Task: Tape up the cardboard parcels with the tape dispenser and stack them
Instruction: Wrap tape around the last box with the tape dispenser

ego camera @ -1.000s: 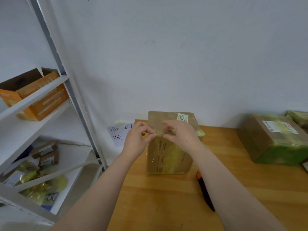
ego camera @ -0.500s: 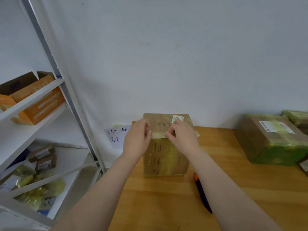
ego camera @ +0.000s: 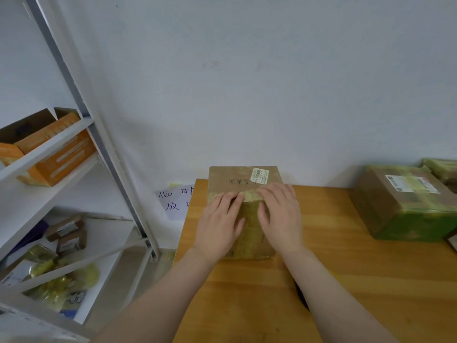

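White wall (ego camera: 247,82) behind. Grey rack (ego camera: 74,90) at left, shelves holding small goods.
Wooden table (ego camera: 346,280), its back edge against the wall.
Right parcel (ego camera: 400,211): on the table's far right, wrapped in greenish tape, label on top.
Parcel (ego camera: 243,178): stands at the table's back left, near the wall, well apart from the right parcel.
Left hand (ego camera: 220,224) and right hand (ego camera: 282,219): both flat, fingers straight, side by side, pressing on the parcel's near face; fingertips reach its top edge.
Orange box (ego camera: 61,154): open, on an upper rack shelf.
Note (ego camera: 173,201): handwritten, on the wall left of the table.
Tape (ego camera: 251,194): yellowish strip between the fingertips.
Sticker (ego camera: 259,175): on the parcel top, reads 5699.
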